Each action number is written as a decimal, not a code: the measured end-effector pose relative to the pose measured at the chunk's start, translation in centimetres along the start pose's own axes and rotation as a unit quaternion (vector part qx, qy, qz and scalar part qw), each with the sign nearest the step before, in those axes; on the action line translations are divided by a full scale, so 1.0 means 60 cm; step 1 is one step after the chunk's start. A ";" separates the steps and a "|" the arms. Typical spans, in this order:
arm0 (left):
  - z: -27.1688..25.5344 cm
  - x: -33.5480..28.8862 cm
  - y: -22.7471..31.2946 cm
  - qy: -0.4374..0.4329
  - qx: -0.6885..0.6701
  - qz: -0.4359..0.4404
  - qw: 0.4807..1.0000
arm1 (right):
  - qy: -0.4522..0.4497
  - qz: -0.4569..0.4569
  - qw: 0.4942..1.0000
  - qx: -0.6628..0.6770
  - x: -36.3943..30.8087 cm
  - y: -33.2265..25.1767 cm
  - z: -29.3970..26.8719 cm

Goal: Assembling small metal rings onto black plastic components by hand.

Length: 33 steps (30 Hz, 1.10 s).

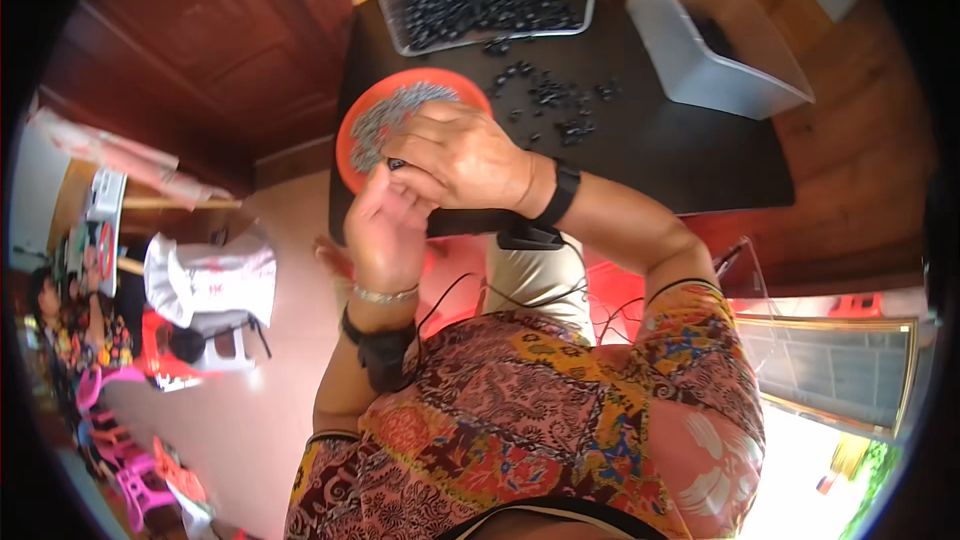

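Black piece: small, at the meeting fingertips of both hands, just inside the 6 o'clock side of the orange bowl as I see it (397,164)
Axis: appears to run roughly 9 to 3 o'clock; too small for me to tell which end leads
Look: dark, slightly glossy, with a paler fleck; most of its shape is hidden by fingers
Right hand (457,155): reaches in from 4 o'clock, back upward, fingers bent closed on the piece
Left hand (383,240): comes up from 6 o'clock, palm turned up, fingers and thumb closed in at the same piece; which hand bears it, cannot tell
Orange bowl (346,140): at 12 o'clock of the hands, holding slim grey pieces (374,126)
Loose black parts (555,92): scattered on the dark table (690,160), toward 2 o'clock
Clear tub (540,37): 1 o'clock, heaped with similar black parts
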State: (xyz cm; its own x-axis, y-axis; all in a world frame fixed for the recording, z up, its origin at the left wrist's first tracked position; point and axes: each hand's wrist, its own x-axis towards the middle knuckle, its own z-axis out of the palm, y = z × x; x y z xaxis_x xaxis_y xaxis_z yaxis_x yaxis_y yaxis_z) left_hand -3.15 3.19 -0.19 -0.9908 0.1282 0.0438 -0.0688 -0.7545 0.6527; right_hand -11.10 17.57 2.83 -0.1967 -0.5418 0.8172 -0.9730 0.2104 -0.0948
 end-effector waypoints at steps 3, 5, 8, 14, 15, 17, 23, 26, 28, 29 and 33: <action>0.007 -0.002 0.016 0.091 0.043 0.004 0.995 | 0.056 0.026 0.988 -0.139 0.019 0.024 -0.062; 0.000 -0.011 0.030 0.078 0.071 0.016 0.994 | 0.166 0.032 0.959 -0.228 0.040 0.062 -0.130; -0.011 -0.018 0.044 0.082 0.068 0.028 0.994 | 0.180 0.185 0.890 -0.377 0.058 0.088 -0.252; -0.009 -0.012 0.046 0.065 0.062 0.026 0.996 | 0.213 0.163 0.796 -0.543 -0.001 0.180 -0.340; -0.009 -0.009 0.043 0.062 0.058 0.019 0.996 | 0.212 0.164 0.796 -0.543 -0.015 0.197 -0.337; -0.010 -0.010 0.038 0.063 0.055 0.013 0.996 | 0.097 0.262 0.888 -0.365 -0.048 0.233 -0.315; -0.008 -0.017 0.040 0.059 0.069 -0.001 0.996 | -0.199 0.443 0.870 -0.090 -0.078 0.276 -0.190; -0.003 -0.024 0.040 0.062 0.078 0.007 0.995 | -0.249 0.328 0.904 -0.117 -0.078 0.286 -0.134; 0.019 -0.023 0.044 0.045 0.073 -0.001 0.996 | -0.341 0.315 0.872 -0.153 -0.076 0.292 -0.106; 0.037 -0.028 0.049 0.044 0.074 0.000 0.996 | -0.339 0.315 0.873 -0.153 -0.082 0.288 -0.097; 0.173 -0.069 0.081 -0.241 0.051 -0.114 0.962 | -0.249 0.281 0.904 -0.206 -0.108 0.268 -0.074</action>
State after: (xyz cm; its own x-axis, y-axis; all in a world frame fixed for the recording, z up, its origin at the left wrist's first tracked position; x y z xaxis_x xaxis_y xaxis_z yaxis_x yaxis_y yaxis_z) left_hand 1.81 5.69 10.65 -0.7801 0.5858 0.2197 -0.2425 -0.6068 0.7570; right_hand -24.95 28.06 -1.49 -0.7756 -0.5330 0.3383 -0.5956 0.7954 -0.1122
